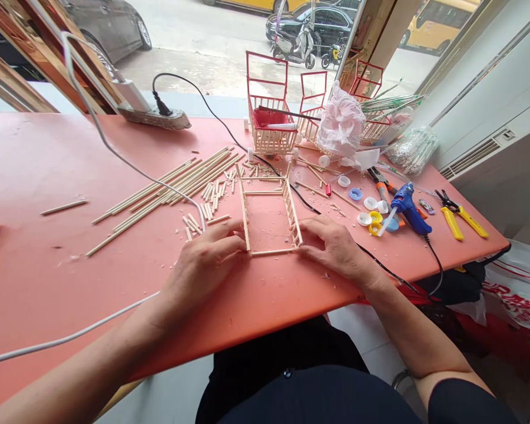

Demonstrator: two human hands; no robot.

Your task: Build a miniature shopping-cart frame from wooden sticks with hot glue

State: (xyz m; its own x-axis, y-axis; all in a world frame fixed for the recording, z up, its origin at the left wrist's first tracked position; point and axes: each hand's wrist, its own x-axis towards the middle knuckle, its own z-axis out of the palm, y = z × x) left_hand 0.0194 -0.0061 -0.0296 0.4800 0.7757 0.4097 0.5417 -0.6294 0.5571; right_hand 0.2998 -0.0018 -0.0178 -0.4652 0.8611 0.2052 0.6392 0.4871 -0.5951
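A small frame of pale wooden sticks (271, 253) rests on the pink tabletop between my hands. Slatted stick work shows along its right side. My left hand (209, 253) has its fingers closed against the frame's near left corner. At the near right corner, my right hand (331, 244) pinches the frame with thumb and fingertips. Short cut sticks (212, 197) lie scattered just beyond my left hand. Bottle caps (371, 218) in white, yellow and blue lie beyond my right hand, beside a blue glue gun (408, 209).
Long sticks (172, 191) lie at the left under a white cable (128, 165). Finished-looking stick carts (271, 129) stand at the back with a crumpled plastic bag (342, 121). Yellow-handled cutters (461, 217) lie near the right edge. A power strip (154, 116) sits by the window.
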